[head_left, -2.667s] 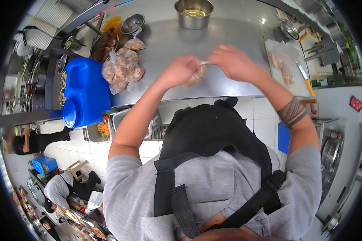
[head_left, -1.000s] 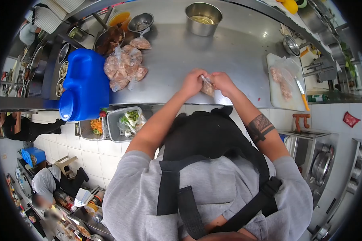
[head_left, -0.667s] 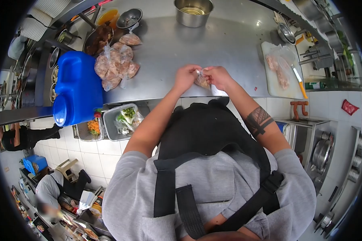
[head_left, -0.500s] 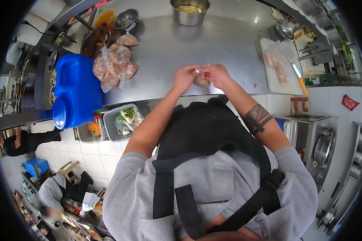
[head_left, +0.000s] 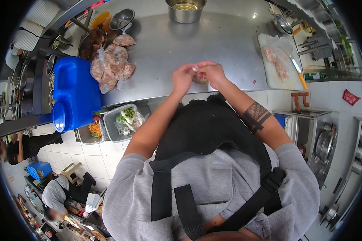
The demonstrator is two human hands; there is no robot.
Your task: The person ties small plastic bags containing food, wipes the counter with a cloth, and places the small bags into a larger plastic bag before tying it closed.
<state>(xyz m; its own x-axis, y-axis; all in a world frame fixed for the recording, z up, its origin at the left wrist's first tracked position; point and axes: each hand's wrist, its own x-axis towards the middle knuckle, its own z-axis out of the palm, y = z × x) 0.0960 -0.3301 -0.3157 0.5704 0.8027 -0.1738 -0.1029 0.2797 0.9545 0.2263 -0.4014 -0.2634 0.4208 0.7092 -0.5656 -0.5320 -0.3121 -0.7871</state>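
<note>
At the near edge of the steel table, my left hand [head_left: 183, 78] and my right hand [head_left: 213, 74] meet, fingertips pinched together on the twisted top of a small clear plastic bag [head_left: 200, 79]. The bag holds pinkish pieces that look like raw meat, and it rests low against the tabletop, partly hidden by my fingers. To the left lies a pile of similar tied bags of meat [head_left: 108, 68], with one more bag [head_left: 124, 40] just behind it. On the right, a white cutting board [head_left: 269, 81] carries an open-looking plastic bag with meat [head_left: 280, 66] and an orange-handled knife [head_left: 301, 79].
A steel pot [head_left: 186, 14] stands at the table's back. A large blue jug [head_left: 77, 90] sits at the left edge, near a pan of dark food [head_left: 93, 42]. Below are vegetable bins [head_left: 108, 124]. Two other people [head_left: 56, 193] are at lower left.
The bag between my hands sits lower and more tucked behind my fingers, which remain pinched at its top. The view has shifted slightly.
</note>
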